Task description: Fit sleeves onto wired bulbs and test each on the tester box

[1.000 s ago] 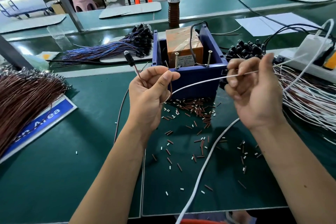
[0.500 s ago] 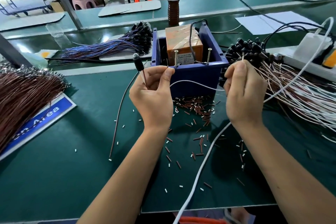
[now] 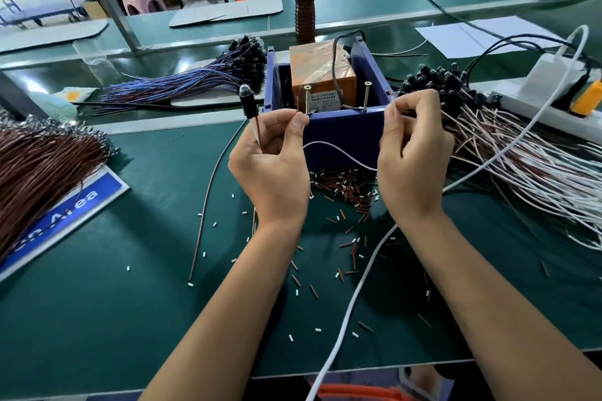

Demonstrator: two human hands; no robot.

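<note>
Head view: both hands [image 3: 342, 166] pinch wires at the tester box [image 3: 329, 101] front edge.

hands [image 3: 342, 156] risen to tester box [image 3: 329, 127] screws, white wire [image 3: 335, 153] slackened

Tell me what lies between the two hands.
In the head view, a thin white wire sags across the gap from the left hand to the right hand, in front of the blue tester box.
</note>
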